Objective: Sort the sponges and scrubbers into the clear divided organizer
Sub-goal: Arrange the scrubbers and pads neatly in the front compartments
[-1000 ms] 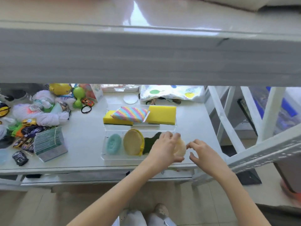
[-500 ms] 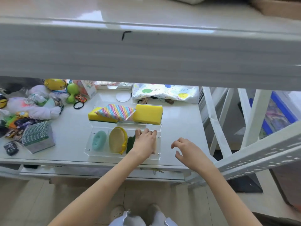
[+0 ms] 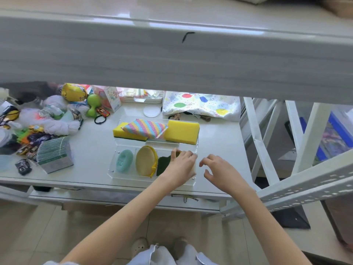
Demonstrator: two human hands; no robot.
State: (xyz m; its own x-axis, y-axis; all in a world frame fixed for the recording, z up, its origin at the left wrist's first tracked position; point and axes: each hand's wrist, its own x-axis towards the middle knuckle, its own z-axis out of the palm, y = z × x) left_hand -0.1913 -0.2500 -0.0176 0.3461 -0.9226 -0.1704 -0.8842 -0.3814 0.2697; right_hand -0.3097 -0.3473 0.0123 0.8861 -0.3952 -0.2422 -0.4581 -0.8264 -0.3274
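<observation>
No legible labels. Left hand [image 3: 180, 165] presses into the clear divided organizer [image 3: 114, 165]'s right-end compartment, apparently covering a pale scrubber; grip unclear. Right hand [image 3: 219, 169] hovers beside it, fingers loosely spread, empty. White shelf surface [image 3: 91, 150], cluttered leftward.

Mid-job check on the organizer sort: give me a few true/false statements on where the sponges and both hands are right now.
1. The teal scrubber stands in the leftmost front compartment of the clear organizer. True.
2. The striped rainbow sponge lies by the toy pile at the left. False: it rests on top of the yellow sponges in the organizer's back row.
3. The left hand is down in the organizer's right front section. True.
4. The right hand grips a yellow sponge. False: it is open and holds nothing, beside the organizer.
5. The round tan scrubber sits between the teal one and the dark green pad. True.
</observation>
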